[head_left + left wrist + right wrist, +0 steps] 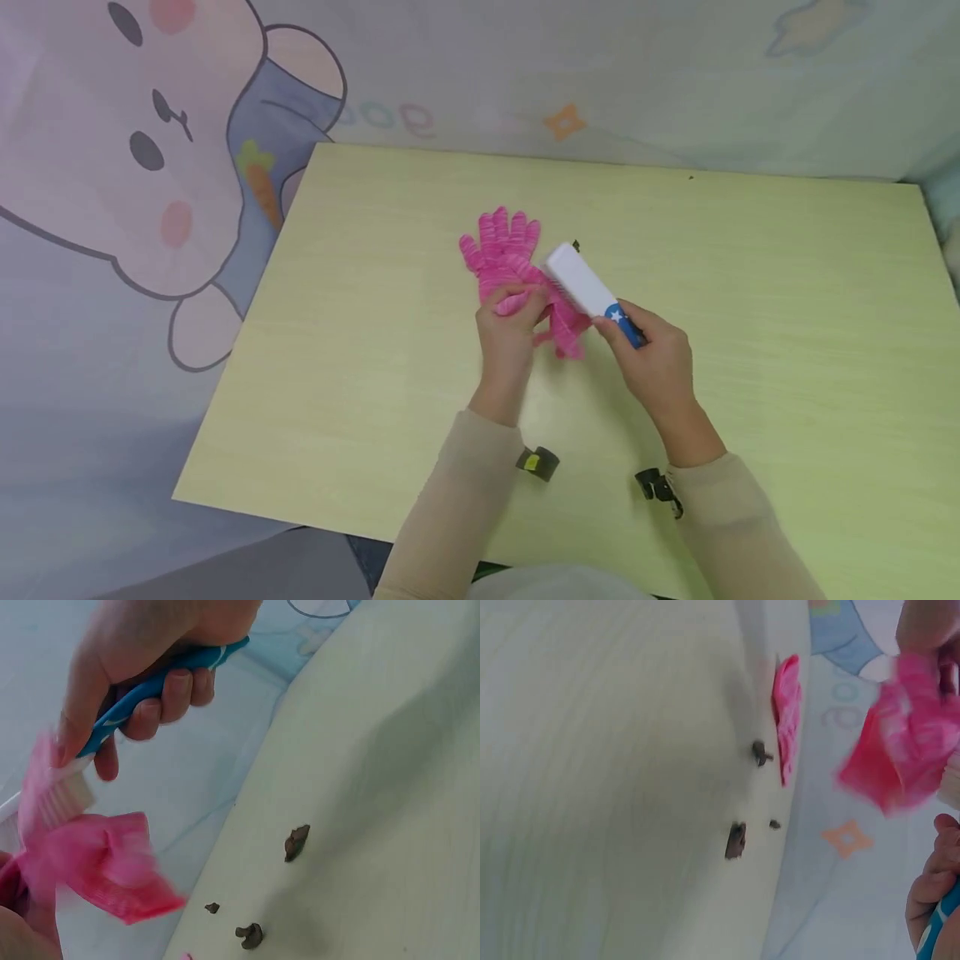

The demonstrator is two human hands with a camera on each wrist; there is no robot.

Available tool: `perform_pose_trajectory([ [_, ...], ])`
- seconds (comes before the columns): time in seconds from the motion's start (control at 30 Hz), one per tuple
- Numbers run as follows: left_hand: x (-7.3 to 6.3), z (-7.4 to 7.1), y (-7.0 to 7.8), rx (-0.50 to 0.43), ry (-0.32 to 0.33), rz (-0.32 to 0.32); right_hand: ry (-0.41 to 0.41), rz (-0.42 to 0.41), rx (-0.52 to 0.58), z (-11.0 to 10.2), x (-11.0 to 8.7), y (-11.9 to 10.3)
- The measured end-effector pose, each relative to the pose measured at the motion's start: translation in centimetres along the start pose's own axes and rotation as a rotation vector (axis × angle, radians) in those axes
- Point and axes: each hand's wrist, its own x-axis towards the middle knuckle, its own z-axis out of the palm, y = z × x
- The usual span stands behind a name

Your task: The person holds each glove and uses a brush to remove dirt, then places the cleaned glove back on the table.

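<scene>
My left hand (pixel 510 337) pinches a pink knitted glove (pixel 566 323) and holds it up off the table. In my right hand (pixel 663 362) is a brush (pixel 579 279) with a white head and a blue handle marked with a star. Its white bristles (pixel 66 796) touch the held glove in the left wrist view. A second pink glove (pixel 498 242) lies flat on the table just beyond my left hand, fingers pointing away. The right wrist view shows that glove (pixel 787 712) edge-on, and the held one is blurred there.
Several small dark brown bits lie on the pale wooden table (pixel 360 333), among them a larger piece (pixel 297 842) and a curled one (pixel 250 936). A printed cloth (pixel 480 75) with a cartoon animal hangs behind the table. Black camera mounts (pixel 538 463) sit at both wrists.
</scene>
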Motion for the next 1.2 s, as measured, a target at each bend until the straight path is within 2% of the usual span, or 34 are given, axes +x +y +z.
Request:
perform_pose_trajectory([
  [0.13, 0.1, 0.0, -0.2, 0.047, -0.014, 0.053, 0.052, 0.035, -0.073, -0.1, 0.5, 0.3],
  [0.27, 0.1, -0.2, -0.4, 0.110, -0.021, 0.060, 0.045, 0.083, -0.087, -0.2, 0.6, 0.4],
  [0.37, 0.2, -0.3, -0.5, 0.103, -0.036, 0.060, 0.049, 0.124, -0.098, -0.2, 0.6, 0.4],
  [0.53, 0.1, -0.4, -0.7, 0.095, -0.048, 0.052, 0.067, 0.186, -0.086, -0.3, 0.7, 0.3],
  [0.67, 0.0, -0.5, -0.7, 0.165, -0.028, 0.112, 0.080, 0.261, -0.032, -0.3, 0.9, 0.1],
  [0.77, 0.1, -0.8, -0.6, 0.152, -0.015, 0.129, 0.148, 0.340, 0.077, -0.6, 1.1, 0.5],
  [0.83, 0.1, -1.0, -0.3, 0.099, -0.032, 0.117, 0.196, 0.385, 0.247, -1.0, 1.4, 1.0],
  [0.9, 0.2, -1.3, -0.1, 0.046, -0.039, 0.063, 0.212, 0.404, 0.441, -1.4, 1.5, 1.3],
  [0.93, 0.2, -1.3, 0.1, 0.026, -0.044, 0.028, 0.187, 0.418, 0.496, -1.5, 1.5, 1.3],
  [1.0, 0.3, -1.1, 0.2, -0.008, -0.077, -0.051, 0.088, 0.429, 0.568, -1.3, 1.3, 1.1],
  [1.07, 0.2, -0.8, 0.2, -0.040, -0.114, -0.139, -0.037, 0.446, 0.553, -1.0, 1.1, 0.6],
  [1.13, 0.1, -0.6, 0.1, -0.061, -0.164, -0.194, -0.142, 0.468, 0.520, -0.7, 0.9, 0.2],
  [1.2, 0.0, -0.5, 0.0, -0.066, -0.223, -0.218, -0.187, 0.515, 0.592, -0.5, 0.9, 0.0],
])
